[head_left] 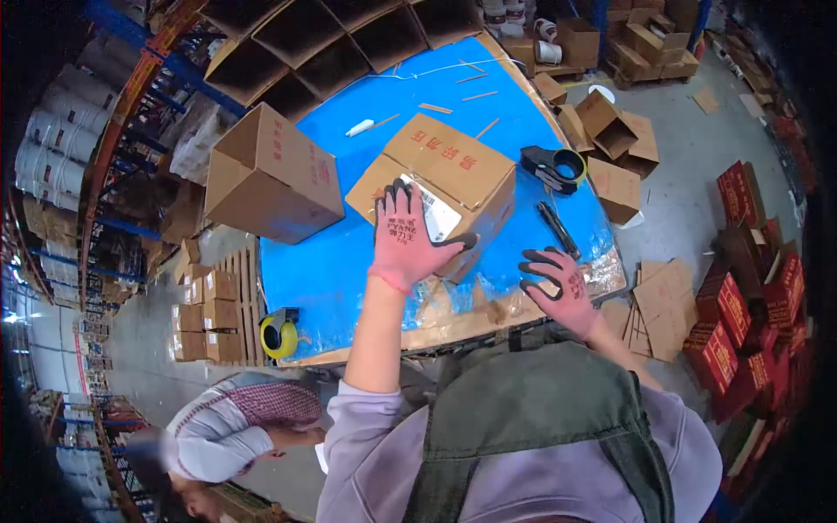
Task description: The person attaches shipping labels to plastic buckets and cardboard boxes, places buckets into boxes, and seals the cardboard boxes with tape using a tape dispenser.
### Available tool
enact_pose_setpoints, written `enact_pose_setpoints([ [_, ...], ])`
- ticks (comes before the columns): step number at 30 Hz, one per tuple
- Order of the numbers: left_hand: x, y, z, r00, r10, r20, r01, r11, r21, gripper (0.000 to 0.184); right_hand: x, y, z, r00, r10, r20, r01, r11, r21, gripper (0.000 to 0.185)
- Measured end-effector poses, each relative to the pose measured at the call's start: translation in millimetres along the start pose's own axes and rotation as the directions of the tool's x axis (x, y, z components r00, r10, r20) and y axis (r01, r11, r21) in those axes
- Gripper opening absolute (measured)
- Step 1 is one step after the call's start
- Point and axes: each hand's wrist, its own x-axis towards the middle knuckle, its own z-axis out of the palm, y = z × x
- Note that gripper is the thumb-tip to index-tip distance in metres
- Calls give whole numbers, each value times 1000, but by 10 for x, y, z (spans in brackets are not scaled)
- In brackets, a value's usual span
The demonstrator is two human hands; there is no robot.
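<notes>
A closed cardboard box (449,152) with red print and clear tape sits on the blue-topped table (349,288). My left hand (405,231), in a pink and black work glove, lies spread on the box top. Its fingers press on a white label (436,216) with a barcode, partly hidden beneath them. My right hand (558,288), gloved alike, hovers near the table's front edge with curved, parted fingers and nothing in it. Close to it lies a black marker-like tool (558,229). Farther back rests a black tape dispenser (555,167).
An open-topped carton (277,179) stands left of the box. A yellow tape roll (279,336) sits at the left corner. Stacked open cartons (301,39) border the table's back. A co-worker (235,427) bends over at lower left. Empty cartons (610,131) litter the floor on the right.
</notes>
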Motion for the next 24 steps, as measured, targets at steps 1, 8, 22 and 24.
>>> enact_pose_setpoints([
  [1, 25, 38, 39, 1000, -6, 2, 6, 1000, 2, 111, -9, 13, 7, 1000, -2, 3, 2, 1000, 5, 41],
  [8, -47, 233, 169, 992, 26, -122, -32, 998, -48, 118, 3, -37, 27, 990, -34, 134, 23, 996, 82, 41],
  [22, -344, 584, 437, 897, -210, -389, 176, 977, -120, 76, 1755, 1597, 923, 723, 453, 521, -616, 83, 783, 50],
  [24, -381, 387, 532, 929, -121, -351, 113, 993, -45, 76, 1723, 1516, 929, 741, 443, 504, -591, 76, 803, 53],
])
